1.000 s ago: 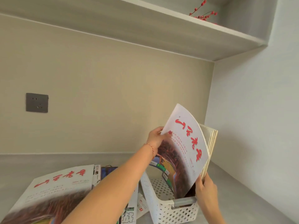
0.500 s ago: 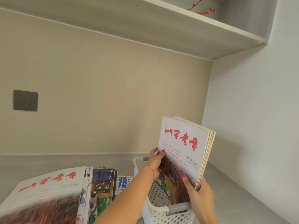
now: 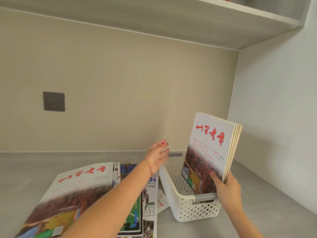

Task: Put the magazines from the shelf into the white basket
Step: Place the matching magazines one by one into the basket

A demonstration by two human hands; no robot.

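Note:
A stack of magazines [image 3: 211,148] with red lettering on white covers stands upright in the white perforated basket [image 3: 190,210], leaning toward the right. My right hand [image 3: 224,188] grips the stack's lower right edge. My left hand [image 3: 158,155] hovers open above the basket's left wall, holding nothing. More magazines [image 3: 75,191] lie flat on the grey shelf surface [image 3: 25,170] left of the basket, partly hidden by my left forearm.
A dark wall socket [image 3: 54,101] sits on the beige back wall. An upper shelf board [image 3: 171,19] runs overhead. The white side wall [image 3: 277,117] closes the corner right of the basket.
My left hand has let go of the magazine cover and moved away to the left, fingers spread. The stack stays upright in the basket in my right hand.

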